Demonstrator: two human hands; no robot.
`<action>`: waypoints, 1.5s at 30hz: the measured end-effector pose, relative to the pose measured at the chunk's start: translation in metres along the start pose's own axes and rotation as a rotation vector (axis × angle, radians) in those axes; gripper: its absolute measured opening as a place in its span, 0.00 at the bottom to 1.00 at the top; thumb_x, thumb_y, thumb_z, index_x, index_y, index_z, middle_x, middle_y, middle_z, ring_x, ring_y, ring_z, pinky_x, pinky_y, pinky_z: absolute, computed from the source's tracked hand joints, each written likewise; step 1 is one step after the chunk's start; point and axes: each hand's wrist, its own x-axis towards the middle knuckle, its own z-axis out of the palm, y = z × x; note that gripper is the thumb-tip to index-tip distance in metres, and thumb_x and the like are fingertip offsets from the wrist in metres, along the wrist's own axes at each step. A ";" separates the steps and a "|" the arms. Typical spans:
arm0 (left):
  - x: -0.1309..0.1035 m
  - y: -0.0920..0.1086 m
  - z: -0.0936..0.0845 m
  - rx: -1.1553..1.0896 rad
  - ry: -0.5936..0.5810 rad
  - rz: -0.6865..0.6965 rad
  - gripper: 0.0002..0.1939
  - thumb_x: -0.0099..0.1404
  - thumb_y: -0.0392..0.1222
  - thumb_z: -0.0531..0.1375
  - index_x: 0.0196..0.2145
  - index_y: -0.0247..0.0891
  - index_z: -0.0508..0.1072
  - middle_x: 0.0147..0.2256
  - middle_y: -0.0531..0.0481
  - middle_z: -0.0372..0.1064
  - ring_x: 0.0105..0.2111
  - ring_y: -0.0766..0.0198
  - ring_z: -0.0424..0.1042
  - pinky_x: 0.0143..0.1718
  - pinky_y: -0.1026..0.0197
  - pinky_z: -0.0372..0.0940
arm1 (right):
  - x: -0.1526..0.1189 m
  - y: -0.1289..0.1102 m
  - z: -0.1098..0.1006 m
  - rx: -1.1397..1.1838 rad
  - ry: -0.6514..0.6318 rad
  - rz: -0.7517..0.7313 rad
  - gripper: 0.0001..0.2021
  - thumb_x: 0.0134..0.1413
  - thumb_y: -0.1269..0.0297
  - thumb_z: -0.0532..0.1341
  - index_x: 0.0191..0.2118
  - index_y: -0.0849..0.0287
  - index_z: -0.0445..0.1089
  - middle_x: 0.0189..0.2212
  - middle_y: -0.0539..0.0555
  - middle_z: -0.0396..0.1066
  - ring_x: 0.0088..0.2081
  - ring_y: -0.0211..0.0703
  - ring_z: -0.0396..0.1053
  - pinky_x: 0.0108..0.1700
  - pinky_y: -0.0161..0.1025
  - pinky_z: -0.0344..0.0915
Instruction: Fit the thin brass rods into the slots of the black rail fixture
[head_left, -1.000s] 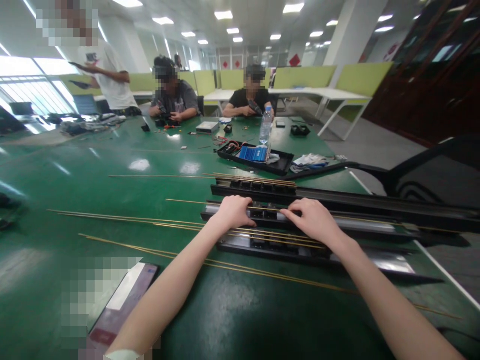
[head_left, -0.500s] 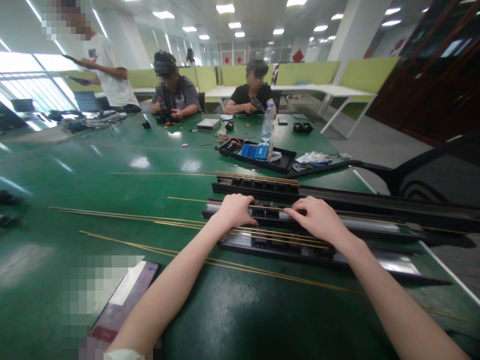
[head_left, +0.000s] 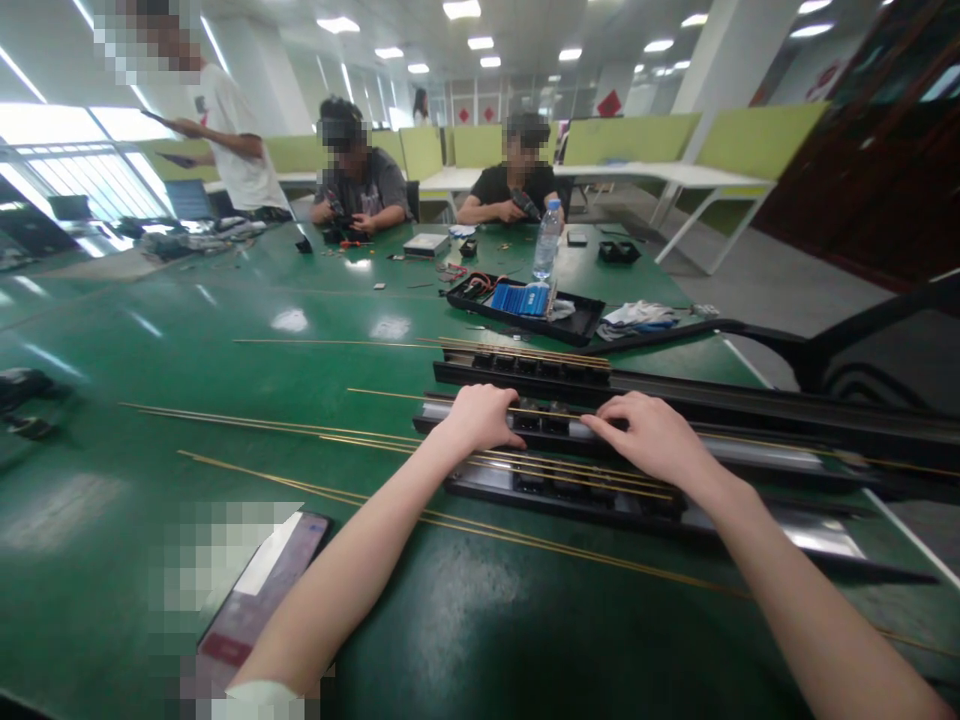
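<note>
The middle black channel [head_left: 757, 454], with a silvery inside and small black blocks [head_left: 553, 415] in it, lies between my hands. A thin brass rod [head_left: 390, 394] runs lengthwise over it. My left hand [head_left: 480, 418] is curled over the channel's left part, fingers on the far side and thumb on the near side. To its right, my right hand [head_left: 649, 428] pinches the rod between thumb and fingers. Several more rods [head_left: 585, 467] lie across the nearer channel [head_left: 517, 498]. The far channel [head_left: 525, 378] also carries blocks and rods.
Two loose rods [head_left: 525, 540] cross the green table [head_left: 465, 620] in front. A phone-like slab [head_left: 262, 580] lies by my left forearm. Beyond the channels are a black tray [head_left: 577, 320] with a blue part, a water bottle [head_left: 547, 240] and gloves [head_left: 637, 318]. Co-workers [head_left: 364, 180] sit opposite.
The whole view has shifted slightly, so things appear a little further right. Both hands keep the same hold on the middle channel and its rod.
</note>
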 end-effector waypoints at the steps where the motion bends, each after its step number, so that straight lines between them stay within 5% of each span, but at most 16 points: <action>1: 0.000 0.000 0.000 0.002 -0.001 -0.002 0.38 0.47 0.69 0.65 0.50 0.45 0.73 0.44 0.43 0.77 0.44 0.48 0.76 0.43 0.53 0.68 | 0.000 0.000 0.000 0.000 -0.005 -0.001 0.23 0.63 0.46 0.54 0.31 0.54 0.80 0.36 0.54 0.79 0.40 0.50 0.73 0.42 0.44 0.66; 23: -0.005 -0.003 0.000 -0.017 -0.018 0.006 0.36 0.48 0.67 0.66 0.50 0.43 0.73 0.43 0.42 0.77 0.44 0.47 0.75 0.44 0.53 0.67 | 0.002 -0.010 0.002 -0.035 -0.011 0.069 0.24 0.61 0.44 0.53 0.34 0.55 0.79 0.36 0.55 0.79 0.39 0.54 0.73 0.36 0.45 0.64; 45: -0.006 -0.002 -0.001 -0.025 -0.012 0.013 0.36 0.48 0.67 0.66 0.50 0.43 0.73 0.44 0.42 0.76 0.44 0.47 0.75 0.45 0.53 0.67 | 0.002 -0.024 0.004 -0.034 0.024 -0.023 0.21 0.63 0.49 0.53 0.34 0.56 0.80 0.36 0.55 0.79 0.39 0.53 0.73 0.39 0.46 0.64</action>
